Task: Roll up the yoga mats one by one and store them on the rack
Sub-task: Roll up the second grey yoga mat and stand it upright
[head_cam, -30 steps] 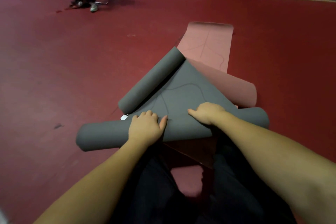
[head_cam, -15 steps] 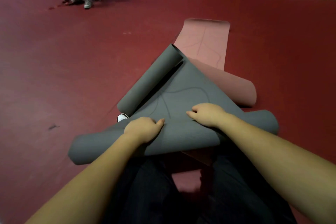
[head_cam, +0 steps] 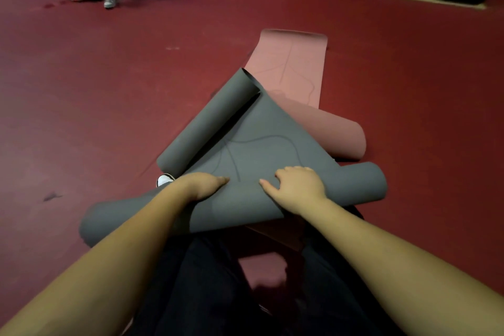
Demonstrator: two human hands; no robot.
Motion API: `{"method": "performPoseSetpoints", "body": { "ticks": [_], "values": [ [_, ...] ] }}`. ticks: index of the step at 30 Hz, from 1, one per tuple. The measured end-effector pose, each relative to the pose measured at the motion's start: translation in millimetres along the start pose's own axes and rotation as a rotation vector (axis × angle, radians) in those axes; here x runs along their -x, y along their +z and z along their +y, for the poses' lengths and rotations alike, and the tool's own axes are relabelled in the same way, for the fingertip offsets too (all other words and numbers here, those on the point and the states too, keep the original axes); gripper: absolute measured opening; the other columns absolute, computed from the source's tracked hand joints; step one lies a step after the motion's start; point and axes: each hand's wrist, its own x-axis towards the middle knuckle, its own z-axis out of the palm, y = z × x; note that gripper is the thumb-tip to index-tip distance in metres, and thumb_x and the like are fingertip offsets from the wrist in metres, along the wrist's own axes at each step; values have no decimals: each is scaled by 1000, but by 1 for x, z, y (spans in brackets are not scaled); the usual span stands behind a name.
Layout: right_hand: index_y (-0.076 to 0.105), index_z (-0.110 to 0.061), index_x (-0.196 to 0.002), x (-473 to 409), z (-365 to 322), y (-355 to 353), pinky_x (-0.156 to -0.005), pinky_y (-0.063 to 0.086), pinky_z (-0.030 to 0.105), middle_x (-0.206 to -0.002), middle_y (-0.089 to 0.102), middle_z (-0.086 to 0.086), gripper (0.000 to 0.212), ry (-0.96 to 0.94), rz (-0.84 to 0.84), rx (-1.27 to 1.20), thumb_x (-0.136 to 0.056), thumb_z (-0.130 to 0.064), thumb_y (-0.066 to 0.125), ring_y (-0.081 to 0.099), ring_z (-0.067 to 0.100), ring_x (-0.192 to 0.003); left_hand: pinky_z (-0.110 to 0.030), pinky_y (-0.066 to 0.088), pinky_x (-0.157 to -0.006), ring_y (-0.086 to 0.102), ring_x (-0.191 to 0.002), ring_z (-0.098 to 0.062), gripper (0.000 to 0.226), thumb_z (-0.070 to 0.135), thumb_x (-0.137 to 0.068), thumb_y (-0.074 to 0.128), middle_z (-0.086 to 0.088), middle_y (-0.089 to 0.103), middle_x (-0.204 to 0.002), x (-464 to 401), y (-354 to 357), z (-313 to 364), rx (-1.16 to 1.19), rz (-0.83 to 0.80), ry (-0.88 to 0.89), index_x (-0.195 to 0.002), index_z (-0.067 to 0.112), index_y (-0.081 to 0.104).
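The grey yoga mat [head_cam: 253,150] lay half rolled on the red floor [head_cam: 109,90], atop a pink mat [head_cam: 297,63]. Its near roll had grown and shifted closer within a second, advancing the rolling. The left hand [head_cam: 203,185] and right hand [head_cam: 297,189] pressed it, fingers curled over. No rack showed.
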Motion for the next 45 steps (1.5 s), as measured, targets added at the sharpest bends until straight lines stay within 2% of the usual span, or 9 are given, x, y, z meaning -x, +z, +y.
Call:
{"method": "performPoseSetpoints", "body": {
  "ticks": [2, 5, 9, 17, 28, 31, 36, 41, 45],
  "values": [
    [68, -16, -101, -6, 0, 0, -85, 40, 37, -105, 68, 8, 68, 3, -21, -14, -94, -68, 25, 60, 30, -103, -38, 42, -92, 57, -116, -31, 55, 53, -101, 32, -13, 62, -129, -4, 8, -6, -63, 233, 39, -116, 14, 68],
    [69, -16, -105, -14, 0, -3, -85, 44, 36, -111, 68, 10, 67, 18, -65, -30, -95, -66, 27, 61, 32, -105, -36, 41, -67, 59, -81, -31, 44, 36, -99, 35, -10, 67, -88, 7, 21, -9, -137, 671, 140, -75, 11, 63],
    [71, -17, -109, -25, 1, -5, -82, 46, 36, -114, 68, 11, 70, 62, -160, -86, -94, -67, 24, 62, 32, -107, -41, 45, -66, 59, -72, -36, 51, 48, -93, 35, -11, 61, -71, 24, 55, -13, -191, 766, 148, -67, 12, 60],
    [62, -11, -128, -40, -2, -30, -95, 42, 40, -137, 56, 15, 74, 90, -357, -136, -95, -65, 24, 54, 34, -122, -40, 41, -80, 62, -92, -28, 76, 64, -91, 7, -4, 67, -91, 36, 37, -8, -273, 683, 128, -84, 17, 66],
    [49, -13, -144, -17, 11, -46, -110, 26, 35, -155, 38, 11, 61, -9, -716, -222, -103, -53, 27, 38, 27, -140, -38, 43, -79, 61, -102, -31, 63, 62, -99, 17, -10, 67, -104, 61, 39, 7, -151, 374, 109, -85, 19, 62],
    [53, -13, -139, -18, 13, -42, -108, 30, 35, -151, 44, 11, 62, 17, -656, -228, -103, -55, 28, 41, 28, -137, -40, 45, -88, 60, -108, -31, 66, 63, -99, 17, -11, 67, -114, 52, 35, 7, -126, 293, 87, -92, 19, 65],
    [52, -23, -79, -14, 16, -30, -69, 38, 34, -101, 65, 5, 38, -55, -172, -175, -101, -48, 35, 60, 29, -100, -42, 38, -106, 50, -128, -33, 76, 64, -98, 19, -15, 54, -141, 35, 19, 6, -112, 132, 37, -128, 9, 61],
    [49, -22, -75, 3, 20, -22, -70, 38, 35, -89, 56, 3, 40, -52, -106, -192, -98, -54, 40, 58, 28, -95, -35, 24, -115, 32, -145, -29, 67, 53, -105, 21, -14, 33, -158, 29, 5, 17, -77, -9, 57, -147, 6, 43],
    [64, -16, -99, 23, 12, -13, -85, 41, 37, -103, 65, 8, 62, -27, -45, -61, -93, -67, 30, 59, 30, -103, -34, 22, -116, 31, -145, -25, 62, 51, -104, 31, -8, 31, -159, 14, -2, 19, 57, -98, 52, -149, 10, 42]
  ]
}}
